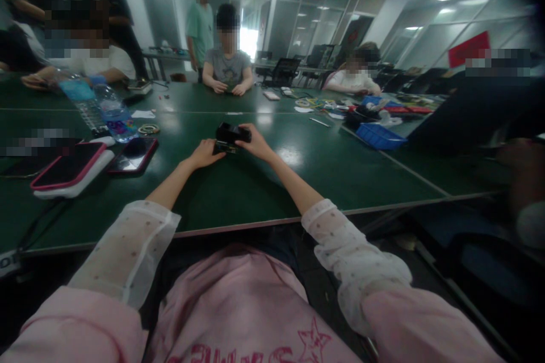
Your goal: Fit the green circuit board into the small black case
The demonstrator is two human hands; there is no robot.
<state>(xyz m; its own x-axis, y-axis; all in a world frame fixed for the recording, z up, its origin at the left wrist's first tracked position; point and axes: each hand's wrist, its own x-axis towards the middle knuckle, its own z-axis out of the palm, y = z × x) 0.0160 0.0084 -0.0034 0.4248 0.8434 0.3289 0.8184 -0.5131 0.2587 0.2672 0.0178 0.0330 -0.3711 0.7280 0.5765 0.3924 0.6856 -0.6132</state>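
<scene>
A small black box-shaped device (227,133) is between my two hands, over the green table (238,193). My left hand (206,153) grips its lower left side, the thumb along the bottom edge. Around its right end are the fingers of my right hand (254,142). Something thin and light-coloured shows along the device's lower edge, too small to make out.
Phones (70,165) (134,155), a tape roll (149,129) and water bottles (113,110) stand or lie at the left. A blue tray (380,136), a pen (319,122) and cables (315,103) are at the right. Several people sit or stand around.
</scene>
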